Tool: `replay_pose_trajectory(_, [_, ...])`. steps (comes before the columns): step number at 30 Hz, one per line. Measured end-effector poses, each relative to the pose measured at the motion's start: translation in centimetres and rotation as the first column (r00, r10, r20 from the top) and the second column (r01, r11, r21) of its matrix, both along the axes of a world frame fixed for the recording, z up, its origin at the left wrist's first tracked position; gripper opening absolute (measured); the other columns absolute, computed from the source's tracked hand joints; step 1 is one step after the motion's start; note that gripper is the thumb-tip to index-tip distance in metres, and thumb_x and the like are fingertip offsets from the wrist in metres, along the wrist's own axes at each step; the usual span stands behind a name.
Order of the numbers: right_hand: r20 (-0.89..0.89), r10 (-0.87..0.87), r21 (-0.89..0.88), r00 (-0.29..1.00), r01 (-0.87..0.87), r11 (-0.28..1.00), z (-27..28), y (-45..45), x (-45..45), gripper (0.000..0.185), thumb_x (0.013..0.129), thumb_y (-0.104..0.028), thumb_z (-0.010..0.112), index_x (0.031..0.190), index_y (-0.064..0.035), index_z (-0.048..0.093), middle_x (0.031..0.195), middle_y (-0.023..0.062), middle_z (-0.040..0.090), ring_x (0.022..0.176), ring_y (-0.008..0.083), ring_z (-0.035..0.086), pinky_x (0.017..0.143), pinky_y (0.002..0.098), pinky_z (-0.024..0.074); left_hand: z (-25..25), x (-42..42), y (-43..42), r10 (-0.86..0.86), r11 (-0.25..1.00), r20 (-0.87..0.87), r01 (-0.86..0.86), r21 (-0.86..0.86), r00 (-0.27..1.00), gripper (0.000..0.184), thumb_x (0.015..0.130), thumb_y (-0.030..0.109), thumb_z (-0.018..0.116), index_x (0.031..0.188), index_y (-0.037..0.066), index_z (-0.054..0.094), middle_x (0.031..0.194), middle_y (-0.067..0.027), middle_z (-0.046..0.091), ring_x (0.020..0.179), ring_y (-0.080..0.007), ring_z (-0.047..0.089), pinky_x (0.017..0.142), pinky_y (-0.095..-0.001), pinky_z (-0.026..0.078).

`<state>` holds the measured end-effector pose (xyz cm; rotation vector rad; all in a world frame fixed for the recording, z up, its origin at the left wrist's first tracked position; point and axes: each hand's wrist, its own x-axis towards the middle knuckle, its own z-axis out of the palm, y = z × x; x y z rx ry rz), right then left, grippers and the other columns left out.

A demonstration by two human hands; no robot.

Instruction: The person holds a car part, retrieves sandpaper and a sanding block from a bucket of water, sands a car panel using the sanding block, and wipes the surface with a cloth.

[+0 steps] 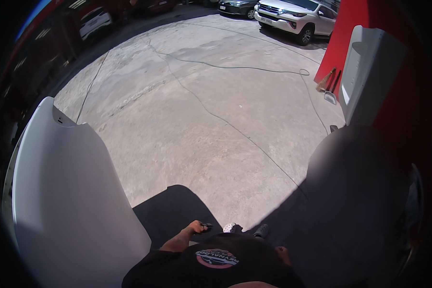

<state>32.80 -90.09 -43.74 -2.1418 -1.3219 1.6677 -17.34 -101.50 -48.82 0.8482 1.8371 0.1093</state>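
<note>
My left hand [197,227] is in front of my body at the lower middle, fingers closed around a small dark object [207,226] whose kind I cannot make out. My right hand [283,253] hangs low beside the black shirt [269,254]; only a small part shows, and its fingers are hidden in shadow. To the left of my left hand, a large white car body panel [77,192] stands upright with a curved edge and a small slot near its top. My shoes [261,230] show just beyond the shirt.
A long thin hose [211,113] snakes across the concrete floor [177,134]. At the right, another pale car panel [365,72] stands by a red wall [338,50], near a broom [325,80] and dustpan [330,97]. A white SUV [295,19] is parked behind.
</note>
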Motion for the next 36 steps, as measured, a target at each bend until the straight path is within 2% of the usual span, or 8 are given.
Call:
replay_pose_trajectory(5, [0.018, 0.025, 0.014, 1.000, -0.025, 1.000, 0.3, 0.1, -0.3, 0.037, 0.085, -0.029, 0.071, 0.104, 0.0024, 0.069, 0.094, 0.0099, 0.072, 0.084, 0.0160, 0.065, 0.077, 0.0334, 0.0527, -0.5, -0.1, -0.2, 0.073, 0.997, 0.052, -0.073, -0.003, 0.996, 0.050, 0.072, 0.043, 0.078, 0.104, 0.005, 0.073, 0.094, -0.0144, 0.074, 0.090, -0.0255, 0.071, 0.080, -0.0342, 0.055])
replay_pose_trajectory(8, [0.014, 0.049, 0.027, 0.999, -0.049, 0.998, -0.8, 0.1, 0.1, 0.038, 0.085, -0.030, 0.071, 0.104, 0.0031, 0.069, 0.096, 0.0108, 0.072, 0.085, 0.0164, 0.066, 0.077, 0.0334, 0.0527, -0.1, 0.2, -0.3, 0.033, 0.999, 0.030, -0.034, 0.027, 0.999, 0.050, 0.070, 0.042, 0.081, 0.104, 0.006, 0.073, 0.093, -0.0137, 0.074, 0.088, -0.0247, 0.071, 0.080, -0.0335, 0.055])
replay_pose_trajectory(11, [0.025, 0.064, 0.021, 0.998, -0.064, 0.998, -0.8, 0.3, 0.2, 0.040, 0.085, -0.031, 0.071, 0.105, 0.0038, 0.069, 0.097, 0.0115, 0.072, 0.086, 0.0166, 0.066, 0.078, 0.0333, 0.0526, 0.9, 0.3, -0.3, 0.116, 0.993, 0.114, -0.119, 0.019, 0.987, 0.048, 0.070, 0.039, 0.081, 0.104, 0.006, 0.073, 0.092, -0.0136, 0.074, 0.089, -0.0248, 0.071, 0.081, -0.0337, 0.055])
replay_pose_trajectory(14, [0.028, 0.071, 0.022, 0.997, -0.071, 0.997, -2.1, 0.3, 0.7, 0.041, 0.086, -0.031, 0.070, 0.106, 0.0041, 0.068, 0.097, 0.0119, 0.072, 0.086, 0.0168, 0.066, 0.078, 0.0333, 0.0524, 0.2, 0.2, -0.6, 0.159, 0.987, 0.119, -0.162, 0.018, 0.980, 0.051, 0.070, 0.036, 0.082, 0.111, 0.007, 0.070, 0.100, -0.0144, 0.073, 0.095, -0.0254, 0.070, 0.085, -0.0349, 0.054])
replay_pose_trajectory(17, [0.025, 0.058, 0.019, 0.998, -0.058, 0.998, -2.2, 0.2, 0.7, 0.041, 0.086, -0.032, 0.071, 0.106, 0.0041, 0.068, 0.097, 0.0122, 0.072, 0.086, 0.0169, 0.066, 0.078, 0.0334, 0.0523, -0.7, 0.6, -0.6, 0.110, 0.993, -0.080, -0.106, 0.053, 0.991, 0.056, 0.071, 0.031, 0.078, 0.120, 0.008, 0.066, 0.109, -0.0143, 0.071, 0.103, -0.0263, 0.068, 0.090, -0.0362, 0.052])
replay_pose_trajectory(23, [0.021, 0.019, 0.023, 1.000, -0.020, 1.000, -2.0, -0.4, 1.0, 0.042, 0.085, -0.033, 0.071, 0.106, 0.0032, 0.068, 0.097, 0.0120, 0.072, 0.086, 0.0172, 0.066, 0.079, 0.0337, 0.0521, -3.9, 0.0, -1.0, 0.025, 0.987, 0.061, -0.034, 0.156, 0.998, 0.055, 0.072, 0.021, 0.067, 0.126, 0.009, 0.063, 0.115, -0.0147, 0.069, 0.110, -0.0285, 0.065, 0.095, -0.0358, 0.050])
replay_pose_trajectory(31, [0.041, 0.221, 0.115, 0.974, -0.224, 0.968, -5.3, 0.0, 4.7, 0.046, 0.090, -0.040, 0.067, 0.109, 0.0021, 0.069, 0.101, 0.0133, 0.073, 0.090, 0.0181, 0.067, 0.082, 0.0331, 0.0525, -0.5, 1.4, 2.6, -0.042, 0.994, -0.042, 0.046, 0.103, 0.998, 0.047, 0.072, 0.019, 0.065, 0.119, 0.014, 0.068, 0.108, -0.0137, 0.072, 0.102, -0.0284, 0.068, 0.089, -0.0356, 0.053])
replay_pose_trajectory(36, [0.041, 0.208, 0.112, 0.977, -0.211, 0.971, -6.3, 2.4, 6.7, 0.045, 0.086, -0.036, 0.071, 0.106, 0.0034, 0.069, 0.099, 0.0157, 0.072, 0.090, 0.0203, 0.068, 0.082, 0.0338, 0.0525, -0.6, 2.7, 4.0, -0.006, 0.992, -0.022, 0.008, 0.125, 1.000, 0.042, 0.071, 0.021, 0.068, 0.112, 0.014, 0.071, 0.103, -0.0138, 0.073, 0.099, -0.0284, 0.069, 0.086, -0.0369, 0.054])
